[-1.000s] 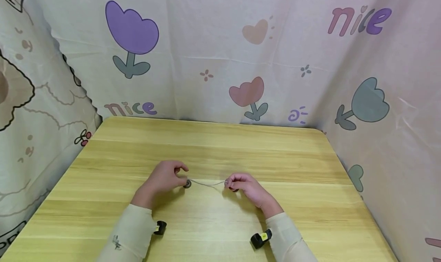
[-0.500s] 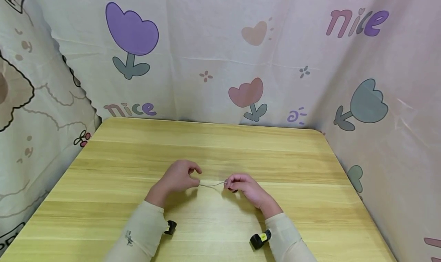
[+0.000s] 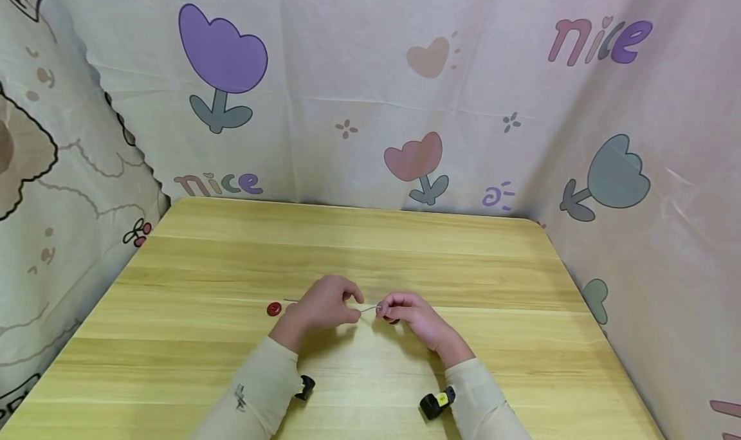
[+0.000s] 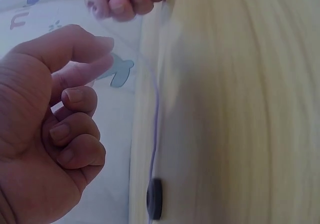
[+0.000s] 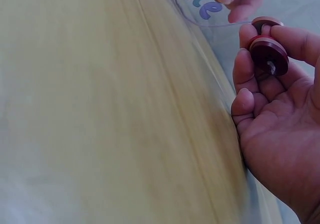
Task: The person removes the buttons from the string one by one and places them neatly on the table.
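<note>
My right hand (image 3: 405,314) pinches a small stack of buttons between thumb and fingertips; a dark red button (image 5: 270,56) with a knotted string end faces the right wrist camera. From the stack a thin string (image 4: 156,103) runs leftward past my left hand (image 3: 327,305). Threaded on it is a dark button (image 4: 156,199), hidden in the head view. The left hand's index finger and thumb stand apart near the string, with nothing between them, and its other fingers are loosely bent. A red button (image 3: 274,309) lies on the table to the left of that hand.
The wooden table (image 3: 370,247) spans the area under both hands. A printed curtain (image 3: 324,73) hangs along its back and sides. Black wrist cameras, one on the left sleeve (image 3: 249,382) and one on the right sleeve (image 3: 486,395), hang near the tabletop.
My left hand has moved right along the string toward the right hand, covering the dark button in the head view and uncovering the red button. The right hand keeps its place and its grip.
</note>
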